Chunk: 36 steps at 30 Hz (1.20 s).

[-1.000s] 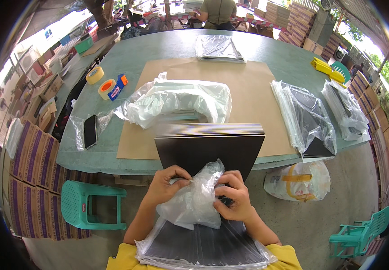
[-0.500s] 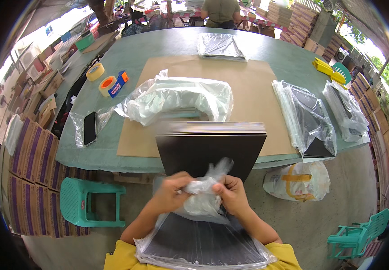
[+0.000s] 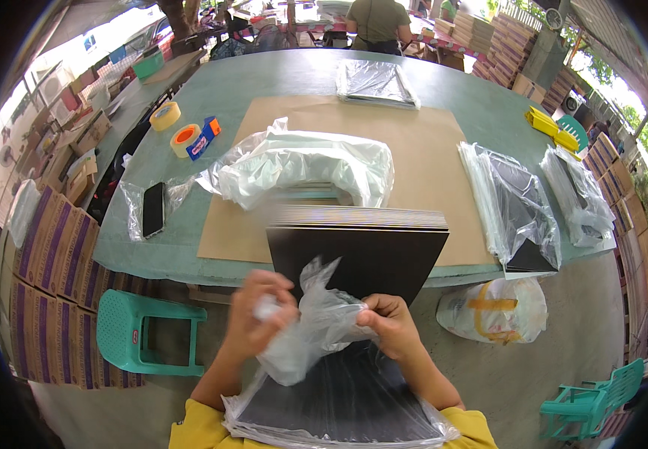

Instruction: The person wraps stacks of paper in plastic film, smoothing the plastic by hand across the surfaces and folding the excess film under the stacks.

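A black flat panel in a clear plastic bag (image 3: 339,400) rests against me at the lower middle, its loose mouth gathered up in front. My right hand (image 3: 393,327) pinches the bunched plastic between thumb and fingers. On the other side, my left hand (image 3: 256,314) is blurred, its fingers curled round a whitish bit of the same plastic. Just beyond both hands, a thick stack of black boards (image 3: 354,254) leans upright against the table edge, its layered pale edges on top. The bunched plastic covers part of its front.
On the green table (image 3: 279,71) lie brown cardboard (image 3: 264,112), crumpled white plastic (image 3: 301,153), bagged black panels (image 3: 503,194), tape rolls (image 3: 165,116) and a phone (image 3: 154,211). A green stool (image 3: 122,329) and a taped white bundle (image 3: 492,307) stand on the floor.
My left hand has moved left and slightly up, away from the right hand. The bunched plastic between them has spread open and leans left. My right hand still grips it.
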Tool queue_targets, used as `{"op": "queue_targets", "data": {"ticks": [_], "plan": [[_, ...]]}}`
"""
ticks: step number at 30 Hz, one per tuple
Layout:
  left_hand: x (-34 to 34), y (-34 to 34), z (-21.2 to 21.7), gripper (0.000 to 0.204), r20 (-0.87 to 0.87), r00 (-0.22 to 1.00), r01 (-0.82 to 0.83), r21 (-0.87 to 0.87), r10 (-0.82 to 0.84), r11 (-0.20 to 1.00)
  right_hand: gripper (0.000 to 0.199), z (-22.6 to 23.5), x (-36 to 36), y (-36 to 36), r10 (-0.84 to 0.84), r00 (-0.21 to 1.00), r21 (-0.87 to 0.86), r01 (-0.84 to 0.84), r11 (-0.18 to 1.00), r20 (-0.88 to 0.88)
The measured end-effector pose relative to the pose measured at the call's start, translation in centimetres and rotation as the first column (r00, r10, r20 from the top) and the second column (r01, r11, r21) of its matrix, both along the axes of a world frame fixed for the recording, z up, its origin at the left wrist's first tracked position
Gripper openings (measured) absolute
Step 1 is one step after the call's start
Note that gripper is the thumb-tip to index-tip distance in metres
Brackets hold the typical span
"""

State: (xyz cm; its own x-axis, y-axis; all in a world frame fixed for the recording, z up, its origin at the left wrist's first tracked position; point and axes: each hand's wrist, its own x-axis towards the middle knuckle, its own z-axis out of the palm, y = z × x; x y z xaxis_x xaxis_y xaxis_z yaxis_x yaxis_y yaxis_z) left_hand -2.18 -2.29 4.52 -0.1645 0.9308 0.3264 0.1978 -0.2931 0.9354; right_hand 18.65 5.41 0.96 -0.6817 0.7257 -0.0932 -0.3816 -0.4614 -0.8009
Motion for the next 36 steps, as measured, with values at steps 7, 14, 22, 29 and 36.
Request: {"op": "queue_targets", "data": {"ticks": [7,14,22,29,36], "plan": [[3.8,2.1,-0.3,0.021,-0.212,0.946,0.242,-0.05,-0.247,0.969,0.014,-1.4,0.1,0.1,0.002,0.982,0.008,0.0,1.0,-0.187],[-5.7,-1.6,-6.3,0.017,0.059,0.691,-0.691,-0.239,0.72,0.682,0.015,-0.5,0.8,0.9,-0.155,0.886,-0.301,0.019,0.953,-0.436],[-4.4,-2.0,-2.2,0.015,0.041,0.873,-0.487,0.14,0.487,0.862,0.008,-0.7,-0.7,0.2,0.079,0.976,-0.228,-0.125,0.966,-0.201],[1.8,1.7,-0.2,0.007,0.004,0.976,0.214,-0.163,-0.216,0.963,0.018,0.2,-0.7,-0.6,-0.008,0.999,-0.089,0.004,0.996,-0.053],[4.6,2.7,0.8,0.014,-0.146,0.949,0.25,-0.203,-0.281,0.947,0.026,-1.5,-0.9,-0.3,-0.037,0.996,0.006,0.038,0.999,-0.083]]}}
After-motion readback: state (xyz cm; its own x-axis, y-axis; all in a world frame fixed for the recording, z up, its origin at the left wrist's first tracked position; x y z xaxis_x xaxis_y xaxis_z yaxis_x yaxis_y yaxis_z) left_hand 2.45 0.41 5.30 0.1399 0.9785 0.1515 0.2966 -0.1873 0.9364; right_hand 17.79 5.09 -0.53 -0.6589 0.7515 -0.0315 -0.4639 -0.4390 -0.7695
